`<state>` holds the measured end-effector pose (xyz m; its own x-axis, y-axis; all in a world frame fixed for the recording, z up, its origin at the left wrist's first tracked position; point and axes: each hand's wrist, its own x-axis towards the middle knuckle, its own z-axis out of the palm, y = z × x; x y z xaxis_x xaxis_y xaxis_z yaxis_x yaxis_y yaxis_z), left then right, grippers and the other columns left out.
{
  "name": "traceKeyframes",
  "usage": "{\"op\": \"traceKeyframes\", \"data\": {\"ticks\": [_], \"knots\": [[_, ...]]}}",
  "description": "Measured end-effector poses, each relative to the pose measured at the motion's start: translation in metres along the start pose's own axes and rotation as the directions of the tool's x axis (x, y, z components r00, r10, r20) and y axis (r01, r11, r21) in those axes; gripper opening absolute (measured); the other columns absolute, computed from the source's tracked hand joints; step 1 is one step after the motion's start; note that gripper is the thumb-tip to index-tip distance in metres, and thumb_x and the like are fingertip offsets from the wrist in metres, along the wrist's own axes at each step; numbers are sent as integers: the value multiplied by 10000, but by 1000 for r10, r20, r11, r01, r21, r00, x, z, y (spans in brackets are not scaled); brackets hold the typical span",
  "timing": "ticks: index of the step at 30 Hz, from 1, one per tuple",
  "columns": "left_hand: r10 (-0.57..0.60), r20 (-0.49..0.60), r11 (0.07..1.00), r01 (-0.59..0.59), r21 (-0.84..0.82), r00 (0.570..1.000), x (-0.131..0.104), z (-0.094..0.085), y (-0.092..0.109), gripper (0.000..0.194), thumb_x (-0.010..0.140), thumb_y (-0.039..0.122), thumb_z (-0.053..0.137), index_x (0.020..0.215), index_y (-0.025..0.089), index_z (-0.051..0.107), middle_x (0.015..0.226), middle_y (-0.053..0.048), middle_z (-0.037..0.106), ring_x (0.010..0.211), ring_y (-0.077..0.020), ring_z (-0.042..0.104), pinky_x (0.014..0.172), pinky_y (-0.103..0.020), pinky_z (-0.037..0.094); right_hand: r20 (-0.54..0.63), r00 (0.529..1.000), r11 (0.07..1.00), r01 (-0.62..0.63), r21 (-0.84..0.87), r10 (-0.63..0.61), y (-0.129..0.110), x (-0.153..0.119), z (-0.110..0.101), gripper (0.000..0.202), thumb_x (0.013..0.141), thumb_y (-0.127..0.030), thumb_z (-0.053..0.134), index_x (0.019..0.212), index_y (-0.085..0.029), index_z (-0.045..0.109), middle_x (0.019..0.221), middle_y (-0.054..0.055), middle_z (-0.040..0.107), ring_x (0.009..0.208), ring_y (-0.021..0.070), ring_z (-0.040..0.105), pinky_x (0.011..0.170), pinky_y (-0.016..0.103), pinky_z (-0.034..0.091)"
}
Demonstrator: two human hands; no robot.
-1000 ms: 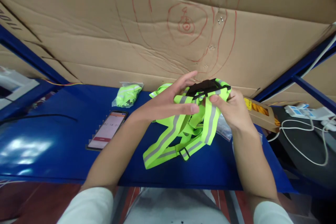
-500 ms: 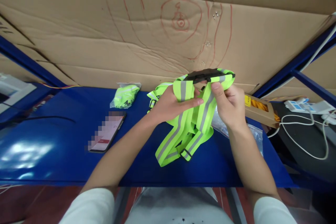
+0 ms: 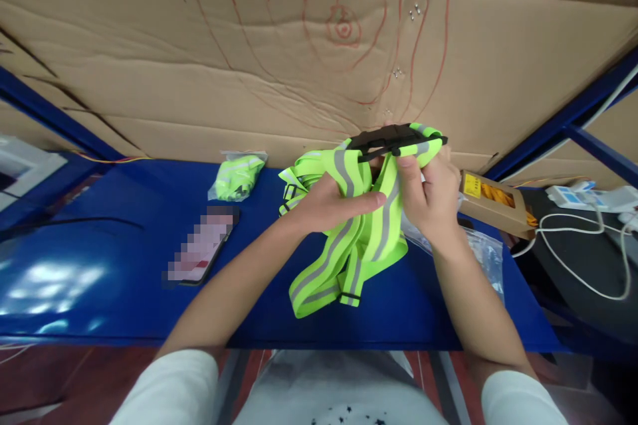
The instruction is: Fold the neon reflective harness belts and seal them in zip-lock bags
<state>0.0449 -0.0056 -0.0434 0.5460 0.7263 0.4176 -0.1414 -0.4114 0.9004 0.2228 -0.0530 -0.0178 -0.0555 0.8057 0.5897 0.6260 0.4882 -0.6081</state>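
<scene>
Between my hands is a neon-yellow reflective vest [image 3: 339, 239] made of straps with grey stripes, its lower loops hanging down over the blue table. A black buckle [image 3: 381, 137] sits at the top of the bunched straps. My left hand [image 3: 331, 202] is closed around the straps on the left, its thumb lying across them. With thumb and fingers, my right hand [image 3: 431, 189] pinches the straps at the upper right, just below the buckle. More neon straps with a black slider [image 3: 290, 192] lie behind my left hand. Some fingers are hidden by the straps.
A bagged neon bundle [image 3: 236, 176] and a phone [image 3: 207, 246] lie on the blue table [image 3: 124, 212] at left. Clear plastic bags [image 3: 483, 252] are beside my right forearm. An open cardboard box [image 3: 496, 202] with orange contents stands at right, near white cables [image 3: 568, 272]. A cardboard wall [image 3: 224, 80] rises behind.
The straps have shifted slightly in my hands, and the lower slider end now hangs straighter. My right hand has closed further around its straps. The view has tilted a little.
</scene>
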Motion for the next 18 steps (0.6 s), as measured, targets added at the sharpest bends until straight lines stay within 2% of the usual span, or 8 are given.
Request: {"op": "traceKeyframes", "data": {"ticks": [2, 5, 8, 10, 13, 14, 16, 18], "knots": [[-24, -51, 1000, 23, -14, 998, 2, 3, -5, 458, 809, 497, 824, 1149, 210, 716, 1125, -64, 763, 1117, -293, 692, 1023, -453, 548, -71, 995, 987, 53, -149, -65, 3, 3, -1, 491, 1049, -609, 394, 1182, -262, 716, 1177, 132, 717, 1345, 382, 546, 1121, 584, 432], [-32, -94, 997, 26, -67, 995, 9, 5, -12, 462, 824, 429, 825, 1234, 243, 721, 1247, -62, 746, 1249, -292, 652, 1125, -473, 490, -42, 997, 974, 61, -217, -72, 5, 8, -11, 478, 994, -594, 559, 1283, -233, 681, 1252, 157, 694, 1282, 389, 592, 1127, 590, 430], [-84, 6, 989, 85, -120, 996, 15, 0, -15, 481, 823, 366, 821, 1274, 237, 716, 1341, -64, 715, 1313, -286, 622, 1158, -456, 462, -53, 993, 967, 93, -238, -109, 3, 9, -27, 724, 889, -589, 726, 1495, -243, 533, 1467, 163, 583, 1343, 392, 554, 1153, 566, 420], [-120, 108, 989, 129, -73, 987, 16, -5, -15, 472, 809, 354, 824, 1249, 212, 728, 1307, -66, 731, 1283, -296, 638, 1131, -446, 478, 69, 989, 966, 146, -214, -134, -1, 8, -33, 759, 858, -585, 765, 1510, -279, 526, 1480, 134, 592, 1343, 375, 564, 1135, 531, 443], [-122, 243, 992, 110, 64, 962, 13, -8, -12, 441, 790, 357, 834, 1187, 189, 742, 1242, -62, 748, 1228, -307, 653, 1086, -434, 497, 265, 960, 976, 137, -169, -89, -8, 4, -31, 475, 891, -604, 724, 1231, -273, 734, 1139, 87, 766, 1046, 288, 709, 927, 411, 534], [-130, 263, 990, 110, 89, 956, 12, -7, -10, 423, 791, 365, 833, 1164, 186, 743, 1223, -59, 752, 1202, -304, 662, 1064, -428, 508, 258, 965, 979, 103, -177, -55, -9, 3, -29, 409, 906, -617, 698, 1063, -248, 779, 955, 64, 776, 886, 238, 712, 821, 361, 530], [-189, 263, 981, 173, 85, 946, 9, -4, -8, 402, 794, 395, 836, 1121, 181, 744, 1155, -53, 767, 1115, -292, 695, 983, -412, 546, 149, 988, 983, 2, -186, 26, -8, 4, -23, 494, 918, -660, 651, 749, -205, 742, 645, 11, 664, 628, 146, 596, 634, 299, 450], [-248, 250, 968, 252, 19, 936, 7, 1, -8, 427, 764, 405, 866, 1104, 178, 744, 1101, -53, 780, 1039, -283, 720, 908, -395, 573, 15, 995, 988, -100, -119, 102, -4, 7, -19, 594, 902, -709, 629, 607, -194, 658, 522, -20, 531, 527, 110, 474, 529, 287, 355]]}}
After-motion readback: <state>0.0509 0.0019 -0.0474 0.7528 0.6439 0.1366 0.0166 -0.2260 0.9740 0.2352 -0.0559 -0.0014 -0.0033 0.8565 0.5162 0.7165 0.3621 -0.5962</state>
